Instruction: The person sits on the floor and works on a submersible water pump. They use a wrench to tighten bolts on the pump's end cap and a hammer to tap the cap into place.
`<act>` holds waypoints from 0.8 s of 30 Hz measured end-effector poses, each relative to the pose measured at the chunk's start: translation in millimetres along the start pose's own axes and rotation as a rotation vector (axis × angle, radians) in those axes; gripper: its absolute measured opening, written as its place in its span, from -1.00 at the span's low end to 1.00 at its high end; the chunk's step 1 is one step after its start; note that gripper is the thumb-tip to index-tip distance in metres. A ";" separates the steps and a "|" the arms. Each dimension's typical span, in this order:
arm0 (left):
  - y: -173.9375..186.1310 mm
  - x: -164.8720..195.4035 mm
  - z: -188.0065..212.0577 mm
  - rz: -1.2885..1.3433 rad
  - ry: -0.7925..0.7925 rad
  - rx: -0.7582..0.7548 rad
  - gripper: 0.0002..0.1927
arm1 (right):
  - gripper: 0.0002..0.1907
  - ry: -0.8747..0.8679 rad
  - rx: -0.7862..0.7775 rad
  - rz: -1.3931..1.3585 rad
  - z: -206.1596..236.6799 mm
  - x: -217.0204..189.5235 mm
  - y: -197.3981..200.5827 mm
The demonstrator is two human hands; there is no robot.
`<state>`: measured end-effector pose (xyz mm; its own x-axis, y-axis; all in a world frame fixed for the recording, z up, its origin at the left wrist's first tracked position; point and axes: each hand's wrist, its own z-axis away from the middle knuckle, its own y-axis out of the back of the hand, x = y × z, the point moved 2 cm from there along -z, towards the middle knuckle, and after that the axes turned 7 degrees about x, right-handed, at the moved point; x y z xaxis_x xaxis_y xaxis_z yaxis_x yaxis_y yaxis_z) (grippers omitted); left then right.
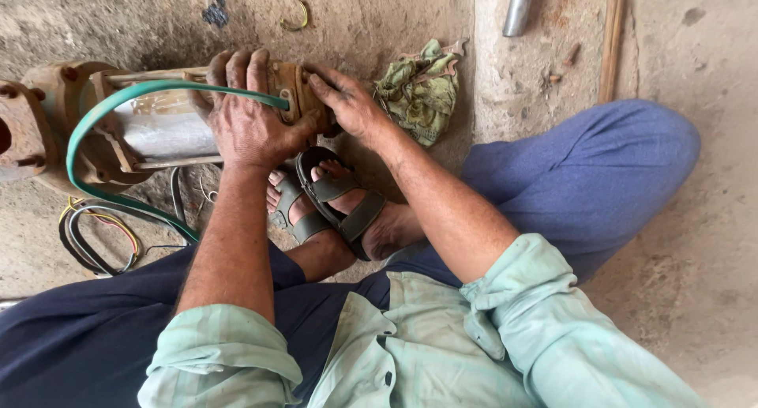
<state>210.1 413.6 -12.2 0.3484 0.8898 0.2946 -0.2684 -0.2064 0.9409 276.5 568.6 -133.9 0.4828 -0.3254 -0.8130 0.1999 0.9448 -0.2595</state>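
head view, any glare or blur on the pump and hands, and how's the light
Head view: soft, even daylight with faint shadows; a pale sheen on the rusty cylindrical metal pump's shiny middle; left hand and right hand look sharp; straight edges bow slightly toward the frame's borders.
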 end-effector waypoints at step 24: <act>12.2 1.6 -1.5 0.016 0.091 0.004 0.06 | -0.68 0.226 0.179 0.344 -9.7 -8.5 -13.2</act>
<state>206.0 413.1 -0.6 0.2606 0.9197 0.2936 -0.2698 -0.2226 0.9368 261.5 559.3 -128.7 0.3523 0.0419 -0.9349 0.2142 0.9689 0.1241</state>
